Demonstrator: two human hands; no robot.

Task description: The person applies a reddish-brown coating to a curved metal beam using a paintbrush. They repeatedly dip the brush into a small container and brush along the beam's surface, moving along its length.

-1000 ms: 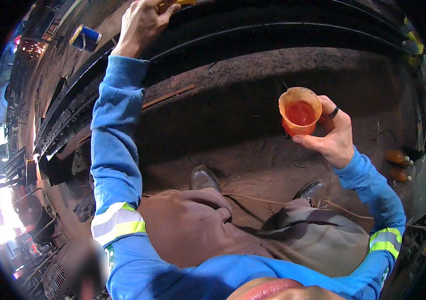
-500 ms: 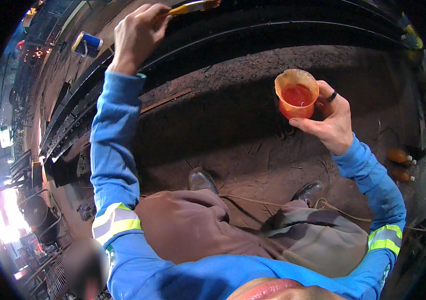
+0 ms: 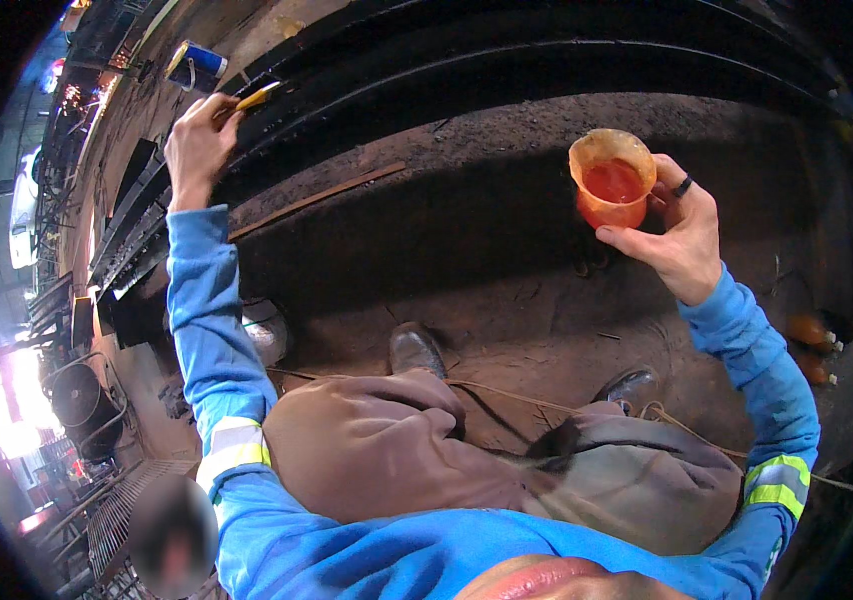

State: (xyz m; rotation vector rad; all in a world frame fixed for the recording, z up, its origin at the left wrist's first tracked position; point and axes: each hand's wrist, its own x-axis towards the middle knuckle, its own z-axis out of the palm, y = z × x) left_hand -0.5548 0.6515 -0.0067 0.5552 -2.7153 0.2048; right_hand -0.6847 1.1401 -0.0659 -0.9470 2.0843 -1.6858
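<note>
My left hand [image 3: 199,150] is closed around the yellow handle of a paintbrush [image 3: 259,96], out at the upper left. The brush tip is at a long dark metal beam [image 3: 427,72]; whether it touches the surface I cannot tell. On the right, a translucent, orange-stained cup [image 3: 615,214] is gripped at its side by my right hand [image 3: 687,240], thumb in front. Red-orange liquid, looking like paint, [image 3: 612,183] shows inside the tilted cup. A dark ring sits on one finger of that hand.
A blue can [image 3: 197,65] with a wire handle stands beyond my left hand. Across the dirt floor lie a thin brown strip [image 3: 322,198] and a rope [image 3: 517,397]. Orange bottles [image 3: 809,328] sit at the right. Sparks [image 3: 72,97] fly at the far left.
My left hand has moved left and nearer to me, carrying the paintbrush. The cup in my right hand has shifted slightly right. A pale round object now shows beside my left sleeve.
</note>
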